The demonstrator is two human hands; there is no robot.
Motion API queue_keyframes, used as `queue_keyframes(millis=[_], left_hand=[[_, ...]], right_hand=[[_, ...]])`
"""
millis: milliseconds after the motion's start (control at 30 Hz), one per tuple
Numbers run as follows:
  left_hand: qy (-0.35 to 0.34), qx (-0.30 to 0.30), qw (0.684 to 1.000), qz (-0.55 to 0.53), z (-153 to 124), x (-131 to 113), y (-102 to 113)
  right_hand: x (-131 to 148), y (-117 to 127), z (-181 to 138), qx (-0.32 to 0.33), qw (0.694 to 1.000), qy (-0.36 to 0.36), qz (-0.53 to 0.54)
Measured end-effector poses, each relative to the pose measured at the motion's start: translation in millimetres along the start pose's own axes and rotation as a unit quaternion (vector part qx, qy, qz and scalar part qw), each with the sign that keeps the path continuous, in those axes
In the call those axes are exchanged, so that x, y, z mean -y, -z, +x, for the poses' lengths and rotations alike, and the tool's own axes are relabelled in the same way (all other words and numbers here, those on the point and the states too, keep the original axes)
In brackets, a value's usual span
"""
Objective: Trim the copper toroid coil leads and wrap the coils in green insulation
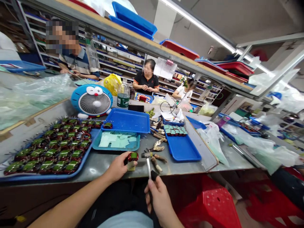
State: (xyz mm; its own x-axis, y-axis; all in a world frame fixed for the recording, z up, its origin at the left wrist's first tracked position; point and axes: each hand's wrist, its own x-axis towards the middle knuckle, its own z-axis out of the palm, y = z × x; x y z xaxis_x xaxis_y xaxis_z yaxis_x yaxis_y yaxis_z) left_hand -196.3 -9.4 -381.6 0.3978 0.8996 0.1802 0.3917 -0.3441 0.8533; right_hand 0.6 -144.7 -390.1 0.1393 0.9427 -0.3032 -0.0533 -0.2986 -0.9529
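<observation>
While the left hand (117,167) pinches a small wound coil (133,157) just over the front of the bench, the right hand (158,198) has its fingers curled tight around the black grip of a little hammer (145,155). The coil is a chunky thing, dark reddish copper winding with a glossy green band, and there's a pale beige bit (130,166) under it, though I can't tell what that is. The left fingers clamp the coil from the side. The hammer's shiny metal head sits just beside it, and I can't tell if they're touching.

Elbow room is tight: the grey metal bench (95,166) leaves only a narrow bare strip before the trays start. To the left, a big blue tray (47,178) is packed with matching coils, all green tape and spiky wire leads. Straight ahead, a teal tray (116,148) holds flat pale green sheets. Knobbly tan pieces (158,158) lie right of the hammer, and a red plastic stool (209,202) sits below the bench edge.
</observation>
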Motion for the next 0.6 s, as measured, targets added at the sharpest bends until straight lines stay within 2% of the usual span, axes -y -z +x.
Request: queue_keyframes(millis=[100,200,400,500,600], left_hand=[[-0.008,-0.003,1.0,0.001,-1,-1,0],[-0.01,-0.006,1.0,-0.002,-1,-1,0],[-0.021,-0.022,0.999,-0.012,-3,-7,2],[-0.031,-0.032,0.999,-0.009,-5,-20,9],[-0.048,-0.045,0.998,0.0,-7,-35,18]], right_hand=[[4,3,0,-0.003,0.998,0.034,-0.054],[17,13,-1,-0.008,0.987,0.102,-0.124],[56,35,-6,-0.016,0.937,0.24,-0.255],[72,44,-10,-0.012,0.913,0.276,-0.299],[75,43,-13,-0.026,0.889,0.327,-0.32]])
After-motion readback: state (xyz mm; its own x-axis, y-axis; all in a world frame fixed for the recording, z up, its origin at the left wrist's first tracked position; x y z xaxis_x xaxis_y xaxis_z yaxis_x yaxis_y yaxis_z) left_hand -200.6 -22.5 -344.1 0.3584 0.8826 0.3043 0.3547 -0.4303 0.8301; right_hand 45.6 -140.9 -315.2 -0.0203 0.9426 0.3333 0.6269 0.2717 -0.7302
